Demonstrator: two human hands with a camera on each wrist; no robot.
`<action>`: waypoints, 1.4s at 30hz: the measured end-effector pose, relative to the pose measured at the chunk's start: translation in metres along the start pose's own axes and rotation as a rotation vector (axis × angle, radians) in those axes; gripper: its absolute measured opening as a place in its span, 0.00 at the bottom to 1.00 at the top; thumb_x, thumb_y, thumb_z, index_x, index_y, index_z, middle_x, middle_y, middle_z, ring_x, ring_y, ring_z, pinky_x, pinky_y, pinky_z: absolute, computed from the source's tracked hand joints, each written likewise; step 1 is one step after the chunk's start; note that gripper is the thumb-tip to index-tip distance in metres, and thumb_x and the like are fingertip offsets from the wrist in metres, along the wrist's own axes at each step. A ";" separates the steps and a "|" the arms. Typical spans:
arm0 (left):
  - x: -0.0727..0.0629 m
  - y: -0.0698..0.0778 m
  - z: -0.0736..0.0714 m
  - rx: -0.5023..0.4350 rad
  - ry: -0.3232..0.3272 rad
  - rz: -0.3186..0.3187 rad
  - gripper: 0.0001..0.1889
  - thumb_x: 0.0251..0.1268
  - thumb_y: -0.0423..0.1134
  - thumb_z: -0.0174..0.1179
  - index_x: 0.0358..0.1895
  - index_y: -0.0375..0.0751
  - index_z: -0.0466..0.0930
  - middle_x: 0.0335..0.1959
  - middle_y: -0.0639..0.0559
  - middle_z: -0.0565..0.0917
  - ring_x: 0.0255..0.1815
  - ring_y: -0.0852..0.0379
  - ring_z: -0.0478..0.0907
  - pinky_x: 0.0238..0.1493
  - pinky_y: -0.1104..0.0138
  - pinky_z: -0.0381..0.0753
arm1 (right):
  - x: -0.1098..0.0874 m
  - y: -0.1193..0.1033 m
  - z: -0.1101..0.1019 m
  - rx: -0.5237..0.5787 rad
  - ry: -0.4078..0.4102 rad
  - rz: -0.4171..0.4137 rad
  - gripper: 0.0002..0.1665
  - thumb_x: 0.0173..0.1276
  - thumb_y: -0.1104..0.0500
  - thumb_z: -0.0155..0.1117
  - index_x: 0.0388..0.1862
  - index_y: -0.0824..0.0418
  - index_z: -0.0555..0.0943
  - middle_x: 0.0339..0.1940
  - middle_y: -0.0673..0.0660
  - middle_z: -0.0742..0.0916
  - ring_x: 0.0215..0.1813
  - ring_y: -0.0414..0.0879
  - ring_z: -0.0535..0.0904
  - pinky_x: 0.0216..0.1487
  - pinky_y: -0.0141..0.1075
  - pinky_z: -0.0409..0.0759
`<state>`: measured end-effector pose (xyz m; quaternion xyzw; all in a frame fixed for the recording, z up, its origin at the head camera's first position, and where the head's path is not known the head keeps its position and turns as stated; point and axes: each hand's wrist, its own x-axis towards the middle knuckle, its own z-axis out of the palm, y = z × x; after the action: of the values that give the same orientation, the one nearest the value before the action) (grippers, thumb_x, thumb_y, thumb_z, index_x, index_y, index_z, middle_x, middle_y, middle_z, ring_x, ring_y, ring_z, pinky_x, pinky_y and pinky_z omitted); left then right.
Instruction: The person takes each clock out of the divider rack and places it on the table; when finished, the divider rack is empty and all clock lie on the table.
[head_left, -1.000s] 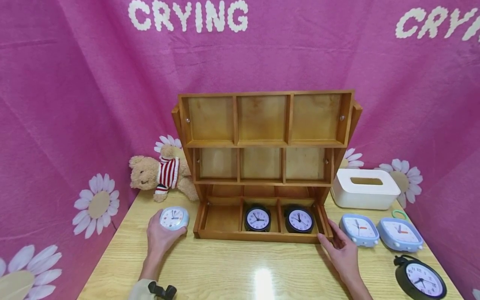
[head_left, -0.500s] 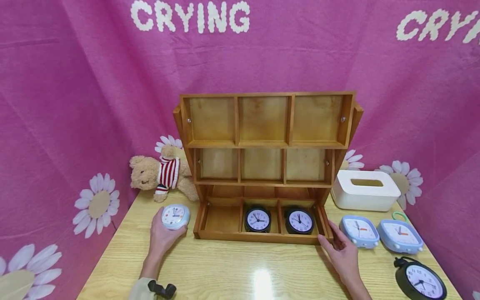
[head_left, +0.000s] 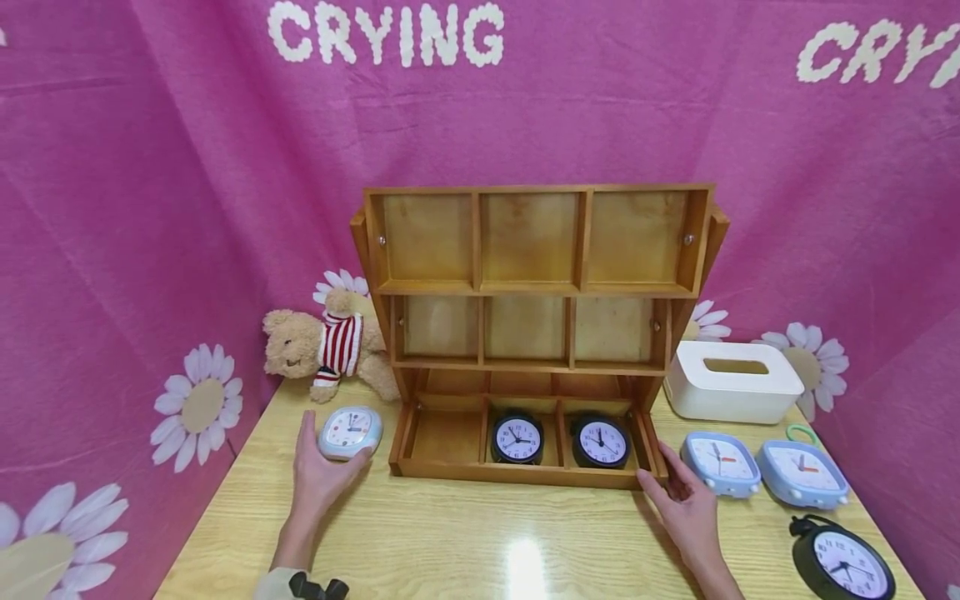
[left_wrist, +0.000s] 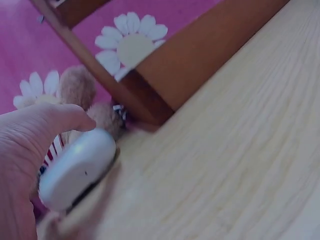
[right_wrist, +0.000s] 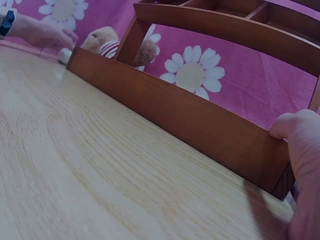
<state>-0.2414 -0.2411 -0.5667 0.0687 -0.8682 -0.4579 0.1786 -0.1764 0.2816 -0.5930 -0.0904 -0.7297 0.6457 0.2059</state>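
Note:
A pale blue alarm clock (head_left: 350, 432) lies face up on the table, left of a wooden display shelf (head_left: 525, 473). Around its left and near sides my left hand (head_left: 318, 475) is spread, fingers straight; a small gap shows between fingers and clock in the head view, and the thumb is close to the near edge. My right hand (head_left: 686, 504) holds the shelf's front right corner, thumb at the front board (right_wrist: 200, 120) and fingers along the side, partly hidden. Two black round clocks, one in the middle (head_left: 517, 439) and one in the right compartment (head_left: 602, 442), sit in the bottom tier.
Two blue clocks, a nearer-in one (head_left: 722, 463) and an outer one (head_left: 802, 472), lie right of the shelf, with a black clock (head_left: 843, 560) in front. Behind them stands a white tissue box (head_left: 735, 392). A teddy bear (head_left: 341, 346) lies at the back left.
My left hand's fingers have loosened from the pale blue clock, leaving a gap on its left side. The right hand stays at the shelf corner. The head view has shifted slightly.

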 end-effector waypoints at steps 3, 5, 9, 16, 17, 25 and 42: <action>-0.006 0.013 0.000 -0.025 0.036 0.055 0.59 0.49 0.41 0.80 0.82 0.30 0.52 0.82 0.29 0.57 0.81 0.30 0.54 0.79 0.39 0.55 | 0.000 0.001 -0.001 -0.017 0.012 0.002 0.34 0.67 0.71 0.73 0.72 0.70 0.76 0.66 0.56 0.82 0.55 0.25 0.80 0.53 0.20 0.79; -0.010 0.023 0.003 -0.049 0.054 0.093 0.55 0.51 0.40 0.78 0.81 0.29 0.56 0.79 0.27 0.61 0.79 0.29 0.59 0.78 0.38 0.58 | 0.000 0.002 -0.002 -0.031 0.021 0.005 0.34 0.66 0.71 0.74 0.71 0.70 0.76 0.63 0.51 0.82 0.55 0.25 0.80 0.52 0.20 0.80; -0.015 0.039 0.011 -0.082 0.033 0.124 0.50 0.54 0.39 0.76 0.79 0.30 0.60 0.75 0.26 0.67 0.74 0.29 0.66 0.75 0.39 0.63 | 0.000 0.002 -0.003 -0.021 0.020 0.004 0.34 0.67 0.71 0.73 0.72 0.70 0.76 0.63 0.51 0.82 0.55 0.25 0.80 0.53 0.20 0.80; -0.020 0.056 0.026 -0.113 -0.022 0.115 0.44 0.57 0.39 0.75 0.77 0.30 0.65 0.73 0.27 0.71 0.71 0.27 0.70 0.72 0.39 0.68 | 0.000 0.002 -0.002 -0.027 0.003 -0.006 0.34 0.67 0.70 0.73 0.72 0.70 0.75 0.68 0.65 0.80 0.56 0.24 0.80 0.54 0.20 0.79; -0.021 0.057 0.028 -0.112 -0.024 0.123 0.44 0.57 0.39 0.75 0.76 0.29 0.66 0.72 0.27 0.72 0.71 0.27 0.71 0.73 0.39 0.68 | 0.000 0.002 -0.001 -0.027 0.001 -0.010 0.34 0.67 0.70 0.73 0.72 0.70 0.75 0.69 0.67 0.79 0.56 0.24 0.79 0.54 0.20 0.79; -0.028 0.069 0.050 -0.078 -0.064 0.247 0.41 0.56 0.39 0.75 0.72 0.27 0.71 0.67 0.28 0.78 0.66 0.30 0.76 0.67 0.41 0.75 | 0.003 0.001 -0.001 -0.045 -0.010 -0.047 0.34 0.68 0.70 0.73 0.72 0.72 0.75 0.70 0.75 0.77 0.56 0.23 0.79 0.54 0.19 0.78; -0.036 0.137 0.105 -0.129 -0.355 0.401 0.33 0.61 0.43 0.74 0.68 0.30 0.77 0.62 0.33 0.83 0.60 0.38 0.83 0.61 0.46 0.82 | 0.001 0.000 -0.002 0.022 -0.026 -0.039 0.35 0.67 0.72 0.72 0.72 0.73 0.74 0.71 0.77 0.74 0.56 0.21 0.77 0.55 0.19 0.77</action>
<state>-0.2416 -0.0718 -0.5175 -0.1974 -0.8513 -0.4725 0.1147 -0.1763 0.2836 -0.5926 -0.0654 -0.7267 0.6507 0.2102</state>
